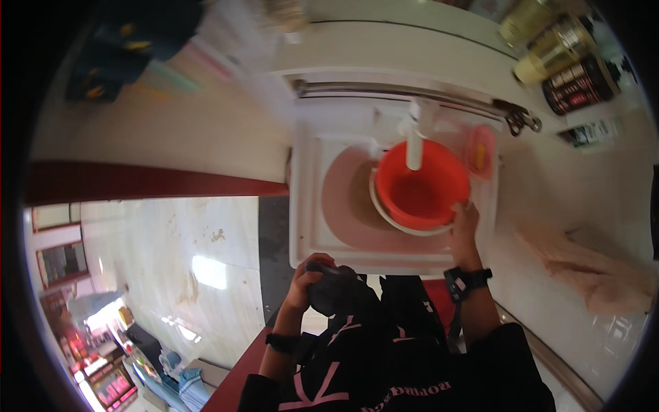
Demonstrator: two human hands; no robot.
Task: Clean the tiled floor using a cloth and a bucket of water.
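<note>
My right hand (pixel 464 219) grips the right rim of a red plastic basin (pixel 430 203), which sits tilted in the white sink (pixel 309 226). A white rim, perhaps of another bowl (pixel 394 222), shows beneath the basin. The white faucet (pixel 414 144) reaches over the basin's upper part. My left hand (pixel 310 283) holds a dark, rounded object (pixel 332 293) near the sink's front edge, against my black clothes; what it is I cannot tell. Reddish water or a pinkish surface shows in the sink around the basin.
A pink soap dish (pixel 480 152) with a yellow item stands right of the faucet. A metal rail (pixel 391 92) runs behind the sink. Bottles (pixel 556 56) and a dark jar (pixel 579 87) stand at upper right. A beige cloth (pixel 592 268) lies on the right counter.
</note>
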